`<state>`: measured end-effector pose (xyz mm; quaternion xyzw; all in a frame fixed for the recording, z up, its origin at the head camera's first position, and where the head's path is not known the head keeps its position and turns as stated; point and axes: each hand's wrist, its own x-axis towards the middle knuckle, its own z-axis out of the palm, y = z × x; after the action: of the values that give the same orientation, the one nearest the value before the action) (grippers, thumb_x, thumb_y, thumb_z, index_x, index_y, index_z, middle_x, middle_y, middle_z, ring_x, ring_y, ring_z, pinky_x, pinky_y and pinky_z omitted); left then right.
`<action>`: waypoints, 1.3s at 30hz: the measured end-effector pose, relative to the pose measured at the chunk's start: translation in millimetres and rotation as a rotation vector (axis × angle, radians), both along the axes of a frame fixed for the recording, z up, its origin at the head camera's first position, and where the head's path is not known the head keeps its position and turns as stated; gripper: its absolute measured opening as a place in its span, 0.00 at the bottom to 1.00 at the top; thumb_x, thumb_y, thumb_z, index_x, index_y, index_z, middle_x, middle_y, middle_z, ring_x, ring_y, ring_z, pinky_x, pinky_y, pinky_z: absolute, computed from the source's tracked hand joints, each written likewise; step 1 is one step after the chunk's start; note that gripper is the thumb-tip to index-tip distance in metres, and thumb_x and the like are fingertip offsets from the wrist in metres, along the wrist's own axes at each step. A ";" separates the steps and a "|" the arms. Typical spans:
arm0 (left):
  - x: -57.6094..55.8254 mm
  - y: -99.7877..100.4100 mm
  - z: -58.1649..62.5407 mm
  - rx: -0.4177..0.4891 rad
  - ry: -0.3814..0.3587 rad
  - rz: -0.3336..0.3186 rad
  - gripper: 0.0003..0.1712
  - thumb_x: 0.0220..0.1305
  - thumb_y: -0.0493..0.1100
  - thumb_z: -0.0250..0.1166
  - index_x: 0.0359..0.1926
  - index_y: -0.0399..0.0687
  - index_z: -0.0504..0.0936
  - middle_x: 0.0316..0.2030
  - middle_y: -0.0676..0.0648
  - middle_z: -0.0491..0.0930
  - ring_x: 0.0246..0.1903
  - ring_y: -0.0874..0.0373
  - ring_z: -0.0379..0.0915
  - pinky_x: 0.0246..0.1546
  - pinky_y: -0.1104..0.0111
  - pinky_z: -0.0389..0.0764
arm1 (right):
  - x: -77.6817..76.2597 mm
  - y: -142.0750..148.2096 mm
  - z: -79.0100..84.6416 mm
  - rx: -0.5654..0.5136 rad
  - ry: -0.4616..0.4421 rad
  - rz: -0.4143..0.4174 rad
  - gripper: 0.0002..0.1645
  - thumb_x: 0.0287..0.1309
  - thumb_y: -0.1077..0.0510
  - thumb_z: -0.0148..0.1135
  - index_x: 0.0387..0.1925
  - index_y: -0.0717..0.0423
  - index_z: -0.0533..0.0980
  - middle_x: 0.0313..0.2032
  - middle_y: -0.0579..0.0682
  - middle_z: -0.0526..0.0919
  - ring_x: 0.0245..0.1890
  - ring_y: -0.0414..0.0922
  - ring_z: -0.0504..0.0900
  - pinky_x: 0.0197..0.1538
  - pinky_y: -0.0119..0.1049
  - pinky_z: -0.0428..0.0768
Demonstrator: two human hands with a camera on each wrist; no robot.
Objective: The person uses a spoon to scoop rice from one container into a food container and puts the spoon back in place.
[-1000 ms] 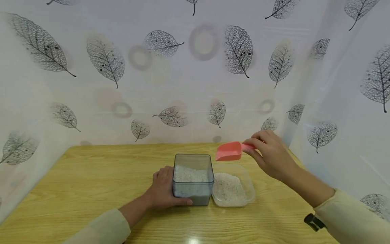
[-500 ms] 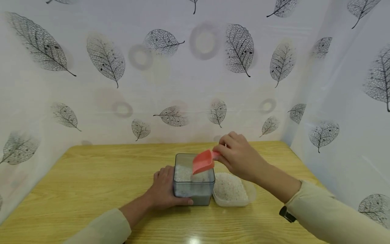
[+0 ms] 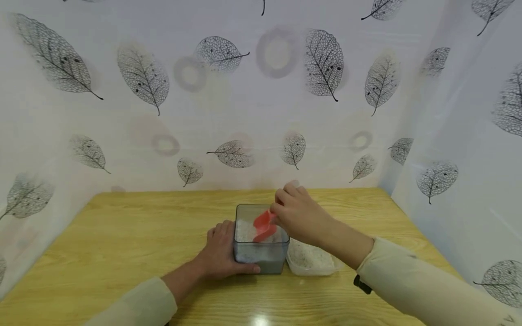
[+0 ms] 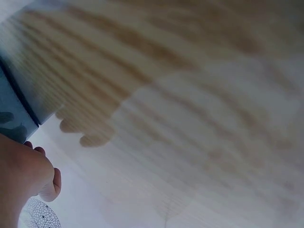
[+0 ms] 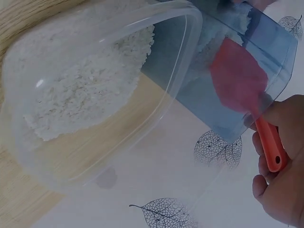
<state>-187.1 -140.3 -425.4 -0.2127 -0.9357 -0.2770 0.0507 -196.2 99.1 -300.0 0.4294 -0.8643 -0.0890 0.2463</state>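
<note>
A red scoop (image 3: 264, 226) dips tilted into the mouth of a square, grey see-through container (image 3: 261, 258). My right hand (image 3: 303, 215) grips its handle above the container's right rim; in the right wrist view the red handle (image 5: 271, 146) runs between thumb and fingers. White rice (image 3: 244, 230) lies inside the container. Against the container's left side rests my left hand (image 3: 222, 253), thumb along the front wall and fingers round the far left corner. Just right of it sits a shallow clear tub (image 3: 311, 270) with more rice (image 5: 90, 85), partly hidden by my right hand.
All of this stands on a wood-grain table (image 3: 142, 235). A pale sheet with a leaf print (image 3: 230, 113) hangs behind the table and along its sides.
My right hand has carried the scoop leftward from above the clear tub, then down into the grey container's mouth, tipping it. My left hand has stayed on the container.
</note>
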 end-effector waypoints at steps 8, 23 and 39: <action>5.6 -1.0 -2.3 0.031 -0.027 -0.010 0.61 0.35 0.84 0.68 0.64 0.54 0.62 0.47 0.58 0.67 0.46 0.61 0.59 0.53 0.55 0.57 | 5.4 -17.6 -2.3 0.098 -0.216 -0.043 0.13 0.61 0.48 0.68 0.31 0.54 0.80 0.33 0.46 0.74 0.31 0.42 0.63 0.34 0.33 0.60; 6.1 2.3 -2.9 0.012 -0.026 -0.010 0.63 0.35 0.83 0.69 0.65 0.53 0.61 0.49 0.55 0.67 0.47 0.60 0.59 0.54 0.57 0.56 | -0.6 -12.5 -12.3 -0.010 -0.449 -0.018 0.13 0.65 0.50 0.63 0.39 0.56 0.77 0.38 0.48 0.74 0.36 0.44 0.65 0.39 0.36 0.64; -9.6 -0.3 -0.2 0.011 -0.009 -0.032 0.65 0.36 0.79 0.73 0.66 0.45 0.60 0.53 0.47 0.68 0.49 0.54 0.61 0.56 0.54 0.55 | -14.7 -8.2 -15.7 -0.131 -0.462 0.027 0.13 0.67 0.51 0.61 0.41 0.58 0.79 0.38 0.48 0.74 0.40 0.46 0.66 0.48 0.40 0.67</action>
<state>-196.7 -140.6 -425.6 -0.2260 -0.9308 -0.2840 0.0433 -211.0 90.9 -315.6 0.4330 -0.8958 0.0709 0.0706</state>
